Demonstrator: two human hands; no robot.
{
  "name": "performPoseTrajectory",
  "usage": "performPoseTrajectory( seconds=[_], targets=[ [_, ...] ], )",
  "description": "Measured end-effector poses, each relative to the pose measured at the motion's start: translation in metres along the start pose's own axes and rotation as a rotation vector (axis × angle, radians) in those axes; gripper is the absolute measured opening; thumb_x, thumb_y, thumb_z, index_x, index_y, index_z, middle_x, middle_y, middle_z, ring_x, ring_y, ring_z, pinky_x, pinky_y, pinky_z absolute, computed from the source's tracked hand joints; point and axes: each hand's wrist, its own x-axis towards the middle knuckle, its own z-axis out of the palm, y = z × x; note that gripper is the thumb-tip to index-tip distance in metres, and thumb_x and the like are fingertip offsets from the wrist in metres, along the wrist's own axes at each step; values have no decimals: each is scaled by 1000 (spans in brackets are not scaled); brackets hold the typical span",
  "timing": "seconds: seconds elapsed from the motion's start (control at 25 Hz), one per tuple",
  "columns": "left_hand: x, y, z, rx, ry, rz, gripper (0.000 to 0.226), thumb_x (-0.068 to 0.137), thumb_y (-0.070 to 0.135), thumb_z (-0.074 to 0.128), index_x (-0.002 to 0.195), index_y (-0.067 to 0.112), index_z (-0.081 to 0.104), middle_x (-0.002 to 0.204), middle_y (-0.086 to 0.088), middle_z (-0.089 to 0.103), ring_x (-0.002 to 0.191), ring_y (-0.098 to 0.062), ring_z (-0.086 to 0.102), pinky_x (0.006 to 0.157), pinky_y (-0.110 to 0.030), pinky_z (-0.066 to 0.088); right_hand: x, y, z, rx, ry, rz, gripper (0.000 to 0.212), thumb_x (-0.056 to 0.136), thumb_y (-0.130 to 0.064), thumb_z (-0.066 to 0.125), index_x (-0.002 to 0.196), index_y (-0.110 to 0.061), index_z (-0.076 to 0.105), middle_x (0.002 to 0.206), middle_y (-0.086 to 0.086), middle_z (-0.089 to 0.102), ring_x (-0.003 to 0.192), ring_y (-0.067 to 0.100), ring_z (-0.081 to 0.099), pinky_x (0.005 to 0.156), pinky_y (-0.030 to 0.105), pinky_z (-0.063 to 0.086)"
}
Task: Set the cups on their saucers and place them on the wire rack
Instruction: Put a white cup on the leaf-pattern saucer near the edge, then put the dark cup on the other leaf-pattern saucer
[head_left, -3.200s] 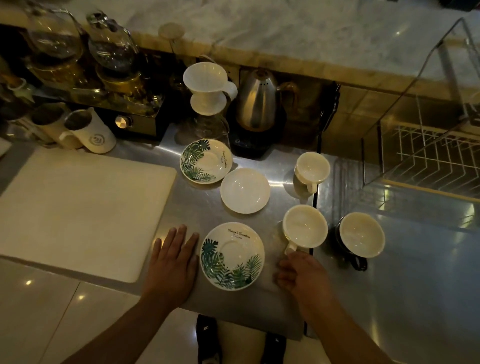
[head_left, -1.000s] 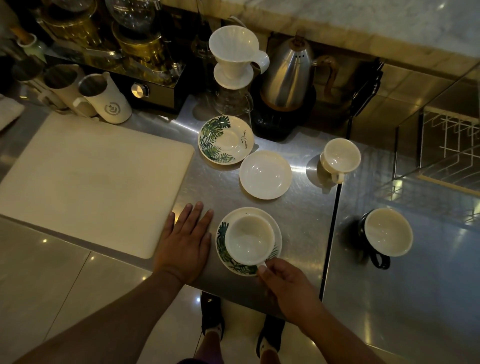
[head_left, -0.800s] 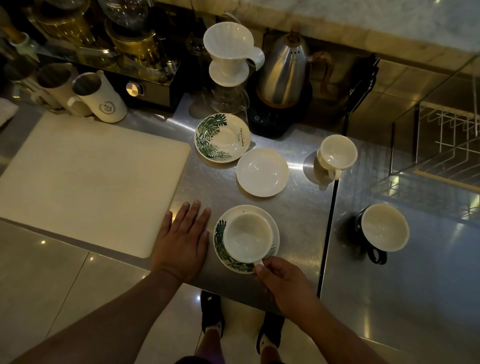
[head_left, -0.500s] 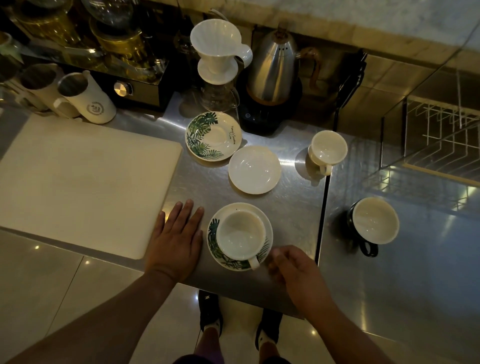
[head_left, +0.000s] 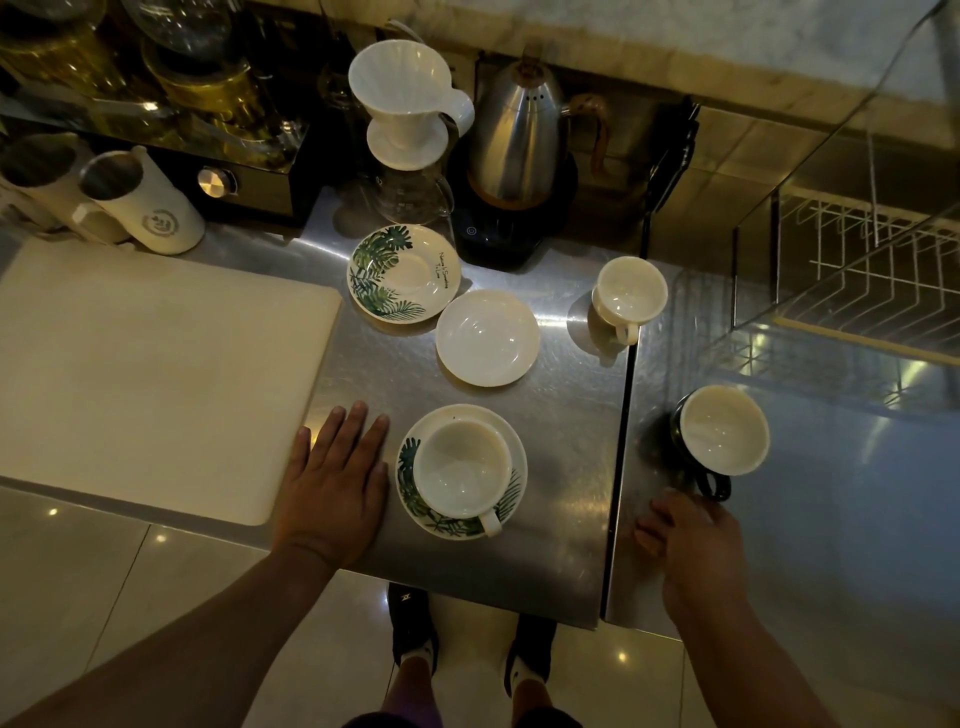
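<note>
A white cup (head_left: 462, 469) stands on a leaf-patterned saucer (head_left: 514, 452) near the counter's front edge. Behind it lie a plain white saucer (head_left: 487, 338) and a second leaf-patterned saucer (head_left: 404, 273), both bare. A small white cup (head_left: 629, 293) stands on the counter to the right of them. A dark cup with a white inside (head_left: 723, 430) sits on the right counter. My right hand (head_left: 685, 535) hovers just in front of its handle, fingers apart, holding nothing. My left hand (head_left: 335, 480) lies flat on the counter left of the filled saucer. The wire rack (head_left: 872, 270) is at the far right.
A large white board (head_left: 150, 374) covers the counter's left part. At the back stand a white dripper on a glass carafe (head_left: 410, 119), a steel kettle (head_left: 517, 140) on a dark base, two pale pitchers (head_left: 140, 202) and glass brewers. A glass panel (head_left: 810, 171) fronts the rack.
My right hand set the white cup on the front leaf saucer, let go of its handle, and moved right toward the dark cup. My left hand has stayed flat.
</note>
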Motion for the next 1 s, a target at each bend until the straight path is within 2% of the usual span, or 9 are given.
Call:
performPoseTrajectory(
  seconds=[0.12, 0.16, 0.2, 0.32, 0.36, 0.56, 0.68, 0.84, 1.0],
  targets=[
    [1, 0, -1, 2, -9, -1, 58, 102, 43, 28, 158, 26, 30, 167, -4, 24, 155, -26, 16, 123, -56, 14, 4, -5, -3, 72, 85, -35, 46, 94, -11, 64, 137, -19, 49, 103, 8, 67, 84, 23, 69, 76, 39, 59],
    [1, 0, -1, 4, -12, -3, 58, 102, 43, 28, 158, 26, 30, 168, -4, 24, 155, -25, 15, 123, -56, 14, 5, -6, -3, 61, 96, -44, 50, 95, -13, 65, 140, -24, 46, 106, 7, 67, 88, 24, 70, 77, 40, 59],
    [1, 0, -1, 3, -13, -5, 58, 102, 44, 28, 158, 27, 29, 168, -4, 23, 155, -25, 15, 123, -56, 14, 6, -7, -4, 46, 93, -55, 45, 96, -15, 64, 137, -25, 48, 107, 7, 67, 90, 24, 70, 78, 39, 59],
    [0, 0, 0, -2, -9, -4, 58, 103, 44, 27, 158, 27, 30, 167, -4, 24, 155, -25, 16, 123, -55, 13, 9, -7, -3, 7, 60, -84, 11, 101, -21, 59, 111, -25, 61, 105, 11, 70, 92, 25, 71, 79, 38, 57],
    [0, 0, 0, 0, -7, -1, 59, 103, 45, 27, 158, 27, 30, 167, -4, 24, 155, -25, 17, 123, -55, 13, 10, -6, -3, 0, 49, -87, 8, 102, -24, 57, 107, -26, 62, 104, 12, 71, 93, 26, 71, 79, 38, 57],
    [1, -1, 2, 12, -10, -5, 58, 103, 45, 25, 159, 29, 28, 168, -2, 23, 156, -23, 14, 124, -54, 11, 11, -4, 2, 34, 26, -104, 20, 105, -29, 49, 99, -16, 64, 97, 18, 71, 90, 28, 71, 83, 42, 57],
    [1, -2, 3, 14, -7, -6, 58, 103, 46, 24, 159, 29, 27, 168, -1, 23, 156, -23, 14, 124, -52, 10, 3, -8, 8, 49, -10, -134, 22, 105, -26, 50, 96, -13, 65, 90, 20, 71, 90, 31, 71, 76, 38, 56],
    [1, -3, 4, 30, -17, -10, 59, 103, 48, 23, 160, 30, 25, 168, 0, 21, 156, -22, 13, 124, -52, 10, -17, -20, 27, -79, -141, -245, 25, 104, -29, 51, 90, -27, 71, 84, 12, 75, 82, 24, 75, 76, 38, 55],
    [1, -3, 5, 38, -27, -11, 59, 103, 48, 24, 160, 32, 24, 168, 0, 21, 156, -21, 12, 125, -51, 9, -37, -40, 63, -228, -292, -333, 27, 105, -28, 50, 89, -31, 71, 85, 6, 78, 80, 20, 75, 80, 42, 56]
  ],
)
